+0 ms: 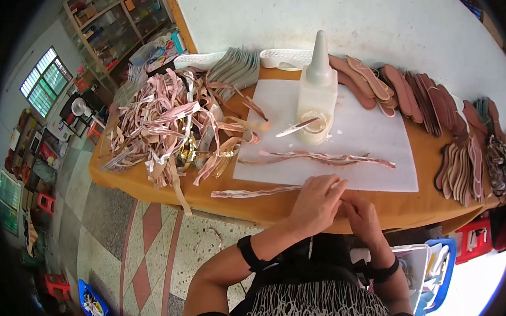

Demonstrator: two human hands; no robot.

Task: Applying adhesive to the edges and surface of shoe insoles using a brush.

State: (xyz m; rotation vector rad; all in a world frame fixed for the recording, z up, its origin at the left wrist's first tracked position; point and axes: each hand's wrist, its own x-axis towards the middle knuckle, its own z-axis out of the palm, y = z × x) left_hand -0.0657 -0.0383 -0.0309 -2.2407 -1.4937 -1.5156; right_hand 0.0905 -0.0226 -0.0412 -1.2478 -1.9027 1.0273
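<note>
At the front edge of the table, my left hand [318,203] is closed on a narrow pink and white fabric strip [255,192], whose free length runs leftward along the tabletop. Just beside it, my right hand [362,218] has thumb and fingers pinched close to the left fingertips; what they hold is hidden. Two more pink strips [333,158] lie on the white sheet [374,177] beyond my hands. Behind these stand a white bottle with a tall cone nozzle [318,86] and an open glue jar [314,133] with a brush [297,127] across its mouth.
A tangled heap of pink and gold strips [165,122] covers the table's left side. Stacked grey insoles [234,73] stand behind it. Reddish-brown insoles [404,93] line the right side. Below the table are a blue-rimmed bin [451,273] and a red stool [476,241].
</note>
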